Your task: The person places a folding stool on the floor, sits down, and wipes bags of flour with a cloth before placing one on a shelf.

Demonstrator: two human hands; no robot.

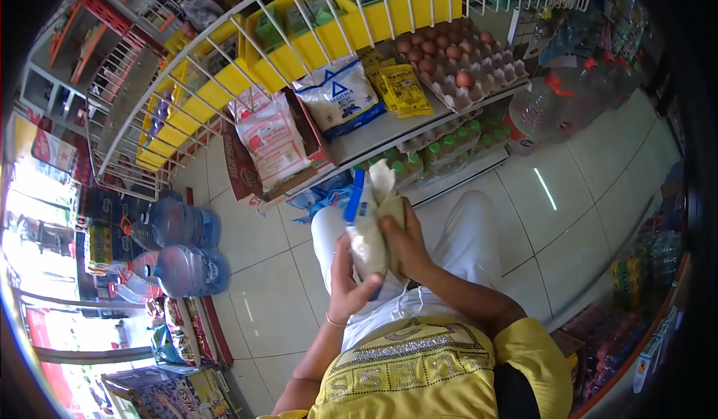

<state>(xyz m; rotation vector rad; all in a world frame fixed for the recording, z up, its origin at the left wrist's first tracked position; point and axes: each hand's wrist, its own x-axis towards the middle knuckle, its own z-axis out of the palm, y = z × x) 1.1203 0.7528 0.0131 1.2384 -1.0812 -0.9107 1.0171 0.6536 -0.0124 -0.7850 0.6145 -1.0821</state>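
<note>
I hold two plump, pale plastic packets upright and side by side, in front of my body and above my lap. The left one, a glossy clear packet with a bright blue strip at its top (368, 248), sits in my left hand (348, 278), whose fingers and thumb wrap its lower part. The other, a duller cream-coloured packet with a crumpled white top (392, 211), rests against it, and my right hand (408, 242) is closed round its outer side. What fills them I cannot tell.

Below them are my white trousers (473, 239), and nearer me my yellow shirt (419, 355) with shiny studded lettering. Beyond my knees stands a low grey shelf (366, 148). On it, from left to right, are an open dark-red cardboard box (320, 156) holding a white plastic bag with red print (269, 141), a blue-and-white plastic bag (338, 99), small yellow printed sachets (405, 91) and a grey egg tray (508, 74) partly filled with brown eggs. Green-capped clear bottles (447, 148) stand underneath. Yellow plastic bins (434, 6) hang above. Large bluish water bottles (191, 271) stand to my left on the pale tiled floor (258, 303).
</note>
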